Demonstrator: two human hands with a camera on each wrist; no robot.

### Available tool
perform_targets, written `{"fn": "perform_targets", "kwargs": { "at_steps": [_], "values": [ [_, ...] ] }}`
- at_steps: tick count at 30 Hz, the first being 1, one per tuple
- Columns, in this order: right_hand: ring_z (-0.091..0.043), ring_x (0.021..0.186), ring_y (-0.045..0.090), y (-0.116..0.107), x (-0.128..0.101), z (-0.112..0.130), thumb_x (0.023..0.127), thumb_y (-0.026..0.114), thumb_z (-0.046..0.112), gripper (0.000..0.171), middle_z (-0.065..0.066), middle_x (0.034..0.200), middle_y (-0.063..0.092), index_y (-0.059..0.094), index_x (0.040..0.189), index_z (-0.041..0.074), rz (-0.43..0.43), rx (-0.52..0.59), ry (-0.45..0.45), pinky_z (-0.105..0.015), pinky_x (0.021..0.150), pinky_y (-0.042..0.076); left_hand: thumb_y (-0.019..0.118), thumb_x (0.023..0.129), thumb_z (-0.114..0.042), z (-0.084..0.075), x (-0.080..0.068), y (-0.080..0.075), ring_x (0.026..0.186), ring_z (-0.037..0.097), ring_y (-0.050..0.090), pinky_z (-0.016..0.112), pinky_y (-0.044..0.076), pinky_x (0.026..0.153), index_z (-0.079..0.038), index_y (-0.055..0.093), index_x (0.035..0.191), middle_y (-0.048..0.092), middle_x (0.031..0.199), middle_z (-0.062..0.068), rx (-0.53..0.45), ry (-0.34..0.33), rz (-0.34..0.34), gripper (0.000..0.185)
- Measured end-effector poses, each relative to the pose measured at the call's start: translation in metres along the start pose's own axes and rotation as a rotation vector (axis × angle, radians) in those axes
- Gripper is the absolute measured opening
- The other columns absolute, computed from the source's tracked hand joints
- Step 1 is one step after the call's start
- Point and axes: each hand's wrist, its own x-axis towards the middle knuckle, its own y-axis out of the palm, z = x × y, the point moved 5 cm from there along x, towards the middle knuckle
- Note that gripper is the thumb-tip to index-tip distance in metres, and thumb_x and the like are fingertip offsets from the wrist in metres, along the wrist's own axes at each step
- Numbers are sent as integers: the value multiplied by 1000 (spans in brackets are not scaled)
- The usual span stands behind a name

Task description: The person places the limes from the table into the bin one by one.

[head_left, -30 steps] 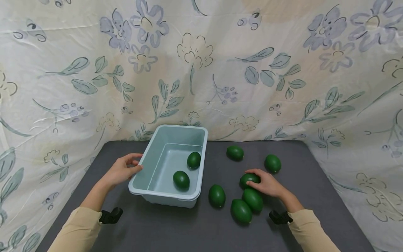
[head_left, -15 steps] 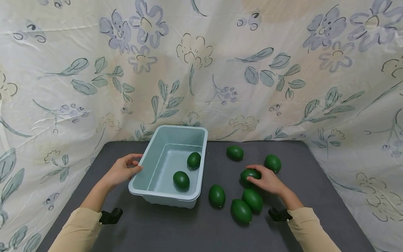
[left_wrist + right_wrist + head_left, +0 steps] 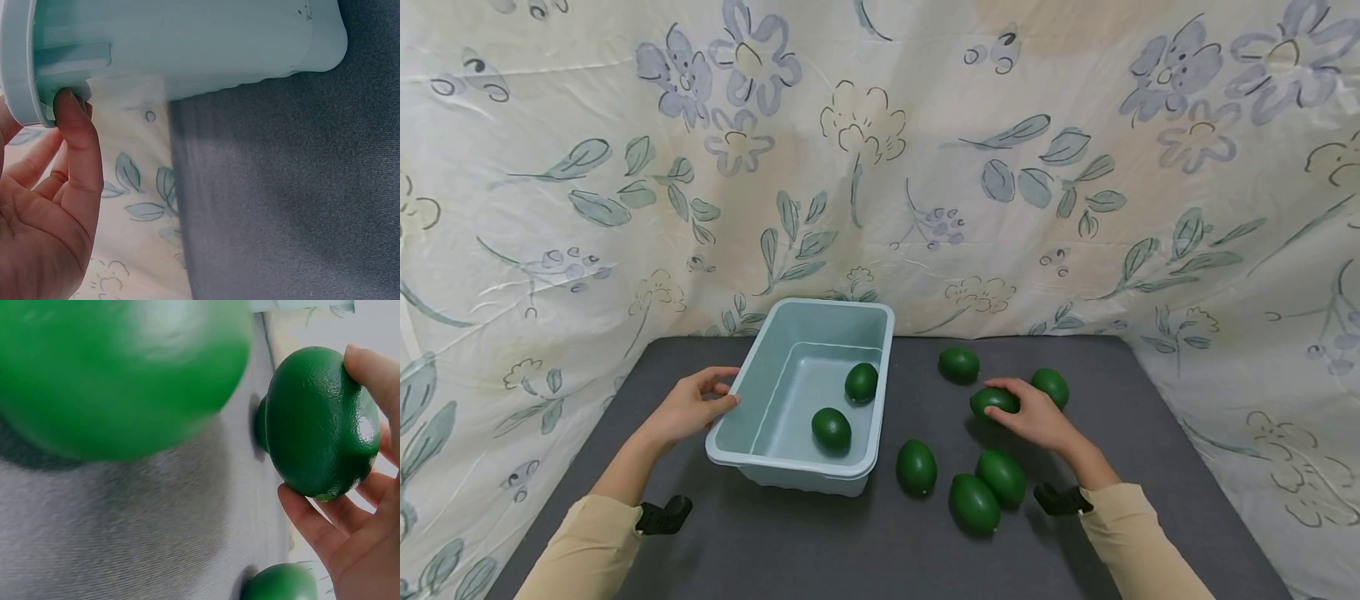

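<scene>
The right hand [image 3: 1036, 418] pinches a glossy green fruit [image 3: 320, 422], likely firm, slippery, best held mid-body, while the left hand [image 3: 687, 407] pinches the tub [image 3: 805, 480].

The person wears a creased, plain beige left sleeve [image 3: 580, 546] and matching right sleeve [image 3: 1142, 542], a small black left wrist unit [image 3: 664, 516] with a rounded end and a similar black right wrist unit [image 3: 1062, 499], the left hand [image 3: 688, 408] and right hand [image 3: 1036, 418] bare.
</scene>
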Motion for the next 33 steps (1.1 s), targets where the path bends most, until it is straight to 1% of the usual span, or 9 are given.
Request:
{"fn": "perform_targets", "kwargs": {
  "at_steps": [6,10,18,21,29,33],
  "values": [
    [-29,101,58,-10,8,10,87,63,33,50,-16,124,53,52,127,6,-9,11,-10,-42,78,47,59,89,-15,-1,-1,1,78,19,61,34,51,61,-4,37,137,56,104,18,3,-2,-10,54],
    [-28,103,57,-16,14,15,87,63,35,51,-16,127,52,51,128,6,-12,20,-1,-42,79,47,60,89,-16,-2,-1,1,76,19,60,34,50,60,-4,38,137,56,104,18,8,0,-14,54],
    [-25,101,57,-22,25,26,87,60,42,55,-12,131,48,49,131,12,1,17,21,-39,77,47,60,89,-16,-3,-1,1,77,19,60,33,50,61,-4,37,137,56,105,18,6,-3,-10,55],
    [-24,100,57,-24,30,33,86,60,44,56,-11,131,48,48,132,14,3,27,14,-39,77,47,59,89,-15,-1,-1,1,77,19,60,33,50,61,-5,37,137,57,105,18,10,-3,-12,54],
    [-23,104,56,-29,43,50,87,61,42,51,-7,129,50,49,131,19,-21,17,4,-41,80,46,59,90,-15,-1,-1,0,77,20,60,34,50,61,-5,37,137,56,105,18,15,-2,-17,53],
    [-23,103,57,-31,50,60,86,61,41,51,-8,129,51,49,131,18,-30,18,-21,-40,79,46,59,90,-16,-1,0,0,78,20,60,33,50,61,-5,38,137,56,106,19,19,-1,-17,53]
  ]
}}
